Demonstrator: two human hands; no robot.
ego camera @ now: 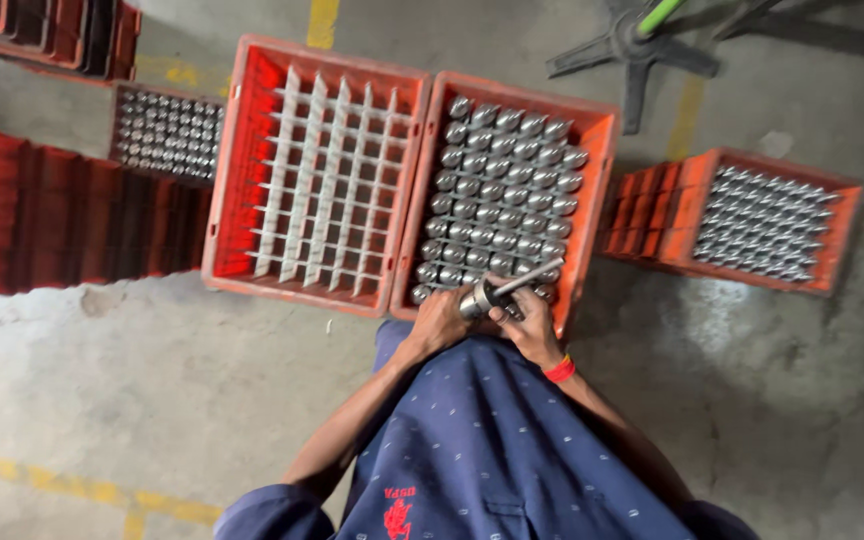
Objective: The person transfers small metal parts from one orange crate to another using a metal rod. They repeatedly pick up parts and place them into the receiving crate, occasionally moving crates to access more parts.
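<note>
Standing over the crates, the person kept both hands at belly height, close in, prob. so the work sat right under the eyes. Left hand [439,322] had its fingers wrapped round a short metal cylinder [476,299], holding it level over the near edge of the full crate [602,130]. Right hand [529,322], red band [559,370] at the wrist, had fingers pinched together on a thin metal rod [524,277] whose near end met the cylinder's end; whether it went inside, couldn't tell.

That full crate held rows of shiny metal pieces standing upright, packed tight. Beside it, touching on the left, was an empty orange crate [252,150] w/ a white divider grid [324,180], cells bare.

More orange crates w/ similar metal parts sat further left and right, plus stacks of empties. Floor [132,380] was rough grey concrete, stained, w/ worn yellow lines. A chair base [637,55] stood at the far side.
</note>
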